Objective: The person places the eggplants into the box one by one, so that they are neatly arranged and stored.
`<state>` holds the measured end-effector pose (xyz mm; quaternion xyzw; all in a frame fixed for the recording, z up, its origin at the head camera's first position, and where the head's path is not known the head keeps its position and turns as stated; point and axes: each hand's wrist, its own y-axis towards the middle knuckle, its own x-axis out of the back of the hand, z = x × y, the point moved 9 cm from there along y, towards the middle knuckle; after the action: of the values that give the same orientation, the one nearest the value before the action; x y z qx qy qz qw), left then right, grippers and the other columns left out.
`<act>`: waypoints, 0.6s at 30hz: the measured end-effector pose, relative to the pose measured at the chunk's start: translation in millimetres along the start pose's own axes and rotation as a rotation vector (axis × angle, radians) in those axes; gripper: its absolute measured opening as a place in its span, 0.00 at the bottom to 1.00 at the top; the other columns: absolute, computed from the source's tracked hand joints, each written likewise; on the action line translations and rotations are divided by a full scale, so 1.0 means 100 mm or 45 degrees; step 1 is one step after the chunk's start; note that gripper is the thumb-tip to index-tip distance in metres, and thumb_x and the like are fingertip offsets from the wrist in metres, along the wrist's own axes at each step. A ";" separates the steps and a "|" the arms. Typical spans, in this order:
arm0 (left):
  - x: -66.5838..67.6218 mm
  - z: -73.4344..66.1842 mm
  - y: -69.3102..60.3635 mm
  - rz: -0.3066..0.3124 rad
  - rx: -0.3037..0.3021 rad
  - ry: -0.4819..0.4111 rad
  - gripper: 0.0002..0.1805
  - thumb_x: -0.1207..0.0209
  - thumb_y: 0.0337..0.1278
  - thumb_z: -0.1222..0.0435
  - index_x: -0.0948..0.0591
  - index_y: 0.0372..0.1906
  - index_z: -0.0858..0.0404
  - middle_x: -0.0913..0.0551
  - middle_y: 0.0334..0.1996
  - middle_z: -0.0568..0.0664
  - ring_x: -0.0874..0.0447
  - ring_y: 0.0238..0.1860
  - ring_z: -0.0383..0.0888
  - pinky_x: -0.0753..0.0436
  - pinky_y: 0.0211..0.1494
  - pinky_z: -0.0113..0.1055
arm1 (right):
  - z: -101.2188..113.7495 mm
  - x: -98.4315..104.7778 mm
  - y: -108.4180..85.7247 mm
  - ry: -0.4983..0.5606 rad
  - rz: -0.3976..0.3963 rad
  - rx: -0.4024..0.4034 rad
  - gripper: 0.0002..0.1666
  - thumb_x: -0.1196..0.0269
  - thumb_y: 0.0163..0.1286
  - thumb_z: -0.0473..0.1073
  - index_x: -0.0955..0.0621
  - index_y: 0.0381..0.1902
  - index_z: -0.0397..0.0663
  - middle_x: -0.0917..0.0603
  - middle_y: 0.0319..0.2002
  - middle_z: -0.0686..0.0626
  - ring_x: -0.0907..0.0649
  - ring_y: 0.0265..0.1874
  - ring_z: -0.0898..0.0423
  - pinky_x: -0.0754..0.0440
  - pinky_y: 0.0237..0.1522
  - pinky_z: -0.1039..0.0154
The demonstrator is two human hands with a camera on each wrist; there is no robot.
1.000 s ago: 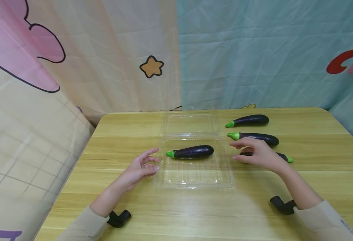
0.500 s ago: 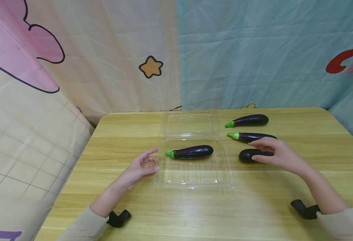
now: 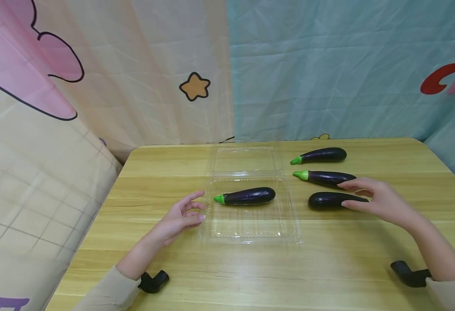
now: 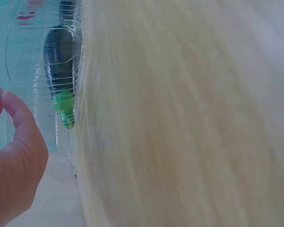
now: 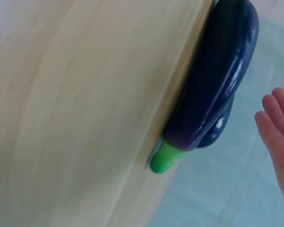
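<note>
An eggplant [image 3: 250, 196] lies in the bottom half of a clear plastic clamshell box [image 3: 247, 236], its green stem to the left. My left hand [image 3: 181, 219] is at the box's left edge, fingers loosely bent; whether they touch the plastic I cannot tell. Over the stem end of the nearest loose eggplant [image 3: 328, 201] hovers my right hand [image 3: 380, 201], thumb and fingers apart with nothing held. That hand hides the stem in the head view, but the right wrist view shows the green stem [image 5: 165, 158].
Two more eggplants, a middle one [image 3: 324, 177] and a far one [image 3: 320, 155], lie right of the box with stems to the left. The box's lid [image 3: 247, 160] lies folded back toward the curtain [image 3: 328, 86]. Black wrist mounts [image 3: 155, 281] hang below both forearms.
My right hand has moved right along the nearest eggplant, from its rounded end toward its stem end, uncovering the dark body. The left hand and the box stay put.
</note>
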<state>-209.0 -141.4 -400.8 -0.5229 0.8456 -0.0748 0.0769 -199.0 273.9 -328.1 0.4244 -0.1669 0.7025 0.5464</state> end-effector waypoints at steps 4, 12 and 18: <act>-0.01 -0.01 0.00 0.005 -0.008 0.002 0.39 0.44 0.57 0.74 0.48 0.71 0.66 0.33 0.50 0.56 0.25 0.40 0.40 0.21 0.45 0.30 | -0.10 0.02 -0.03 -0.016 -0.007 -0.045 0.23 0.31 0.56 0.39 0.21 0.50 0.42 0.23 0.45 0.63 0.26 0.42 0.74 0.30 0.42 0.84; 0.00 0.01 0.00 -0.006 0.007 -0.004 0.39 0.44 0.56 0.75 0.47 0.71 0.65 0.34 0.51 0.57 0.25 0.41 0.40 0.21 0.46 0.31 | -0.25 0.07 -0.08 -0.017 -0.016 -0.116 0.23 0.31 0.56 0.40 0.21 0.51 0.41 0.21 0.45 0.52 0.27 0.40 0.77 0.31 0.41 0.85; 0.00 0.00 0.00 0.003 -0.002 -0.006 0.39 0.43 0.56 0.74 0.47 0.71 0.65 0.33 0.50 0.56 0.25 0.41 0.40 0.21 0.46 0.31 | -0.33 0.09 -0.11 -0.007 -0.013 -0.130 0.23 0.31 0.56 0.39 0.21 0.50 0.40 0.21 0.45 0.55 0.28 0.40 0.78 0.30 0.40 0.84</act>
<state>-209.1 -141.2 -400.9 -0.5222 0.8460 -0.0730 0.0785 -202.7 306.7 -342.9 0.3986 -0.2019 0.6892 0.5704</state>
